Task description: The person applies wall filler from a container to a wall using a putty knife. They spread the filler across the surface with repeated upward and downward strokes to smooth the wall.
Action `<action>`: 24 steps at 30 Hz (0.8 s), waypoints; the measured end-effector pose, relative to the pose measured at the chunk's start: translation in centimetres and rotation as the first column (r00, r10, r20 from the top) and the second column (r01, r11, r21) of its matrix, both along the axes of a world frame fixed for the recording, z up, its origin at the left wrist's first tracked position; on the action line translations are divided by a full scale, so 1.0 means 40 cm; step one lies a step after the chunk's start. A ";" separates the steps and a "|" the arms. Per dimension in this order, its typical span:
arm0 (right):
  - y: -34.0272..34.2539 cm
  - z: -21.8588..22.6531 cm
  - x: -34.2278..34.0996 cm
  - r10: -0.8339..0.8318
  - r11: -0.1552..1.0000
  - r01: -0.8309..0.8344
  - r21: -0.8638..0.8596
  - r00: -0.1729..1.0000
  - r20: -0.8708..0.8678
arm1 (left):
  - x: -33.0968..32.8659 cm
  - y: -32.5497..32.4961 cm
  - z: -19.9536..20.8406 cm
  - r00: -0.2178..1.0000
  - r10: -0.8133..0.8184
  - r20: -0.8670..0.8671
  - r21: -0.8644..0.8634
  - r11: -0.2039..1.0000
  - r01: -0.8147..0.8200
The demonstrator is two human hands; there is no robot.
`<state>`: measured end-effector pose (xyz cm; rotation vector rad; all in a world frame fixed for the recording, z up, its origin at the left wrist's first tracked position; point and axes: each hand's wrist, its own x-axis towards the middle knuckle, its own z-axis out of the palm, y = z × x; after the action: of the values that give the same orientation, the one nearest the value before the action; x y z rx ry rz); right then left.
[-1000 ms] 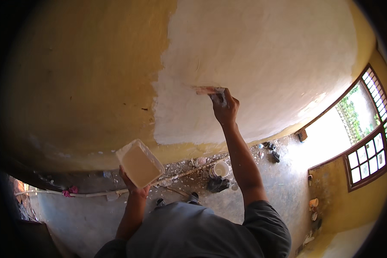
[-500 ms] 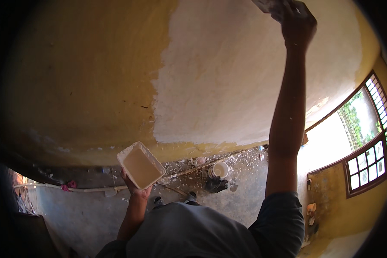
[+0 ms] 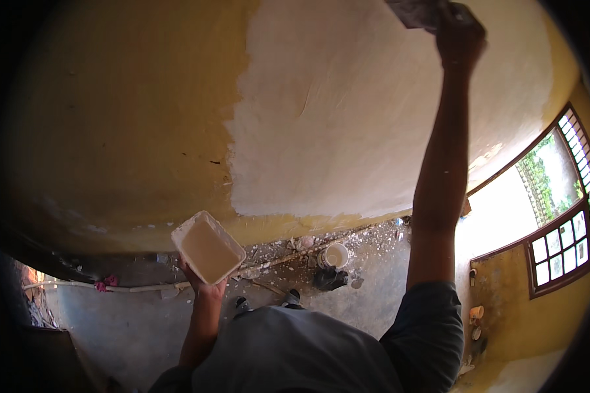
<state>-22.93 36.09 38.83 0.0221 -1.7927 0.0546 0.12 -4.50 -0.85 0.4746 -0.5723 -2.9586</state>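
My left hand (image 3: 206, 285) grips a white rectangular tub (image 3: 241, 257) from below, tilted a little. Smooth beige plaster paste (image 3: 210, 251) lies inside it. High at the upper right, my right hand (image 3: 461, 36) is closed round a wide, dark putty knife (image 3: 413, 12), whose blade is near or against the wall; contact is hard to make out. Behind it the wall (image 3: 334, 111) carries a pale whitish coat with a ragged left border. Left of that border the surface is bare yellow (image 3: 124, 98).
On the floor below stand a white bucket (image 3: 336, 255) and a crumpled black bag (image 3: 330, 278) amid scattered white crumbs. A long pole (image 3: 137, 288) lies along the wall's foot, near a pink cloth (image 3: 106, 283). To the right are a bright doorway and a paned window (image 3: 560, 252).
My right hand has shifted slightly right and down, bringing more of the putty knife into view. The tub in my left hand has moved slightly left and up.
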 end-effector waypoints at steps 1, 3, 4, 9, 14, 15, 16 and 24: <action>-0.017 0.002 0.045 0.216 0.970 -0.206 -0.130 0.974 0.068 | 0.005 -0.003 0.007 1.000 -0.022 -0.020 0.019 1.000 0.022; -0.051 -0.020 0.136 0.621 0.743 -0.538 -0.399 0.776 0.111 | 0.004 -0.005 0.012 0.998 -0.036 -0.050 0.039 0.999 0.038; -0.034 -0.136 0.129 0.601 0.775 -0.522 -0.357 0.783 0.160 | -0.001 0.002 0.013 0.999 -0.046 -0.021 0.059 0.997 0.047; -0.158 -0.624 0.163 0.726 0.662 -0.488 -0.568 0.606 0.324 | -0.021 0.023 -0.041 0.998 -0.028 -0.050 0.030 0.999 0.029; -0.187 -0.572 0.119 0.637 0.727 -0.559 -0.398 0.766 0.087 | 0.000 0.027 0.002 0.998 -0.062 0.006 0.028 0.998 0.062; -0.195 -0.545 0.111 0.642 0.722 -0.563 -0.402 0.762 0.086 | 0.002 0.022 -0.007 0.998 -0.056 0.008 0.024 0.998 0.055; -0.194 -0.513 0.107 0.621 0.736 -0.551 -0.394 0.781 0.068 | 0.002 0.020 -0.024 0.999 -0.039 -0.022 0.036 0.999 0.040; -0.103 -0.204 0.050 0.354 0.899 -0.366 -0.242 0.931 -0.091 | 0.012 0.020 -0.020 0.994 -0.075 -0.082 0.108 0.991 0.084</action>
<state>-20.94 31.97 30.68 0.1700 -1.7048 0.5484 0.60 -3.71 -1.67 0.3516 -0.4291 -3.0814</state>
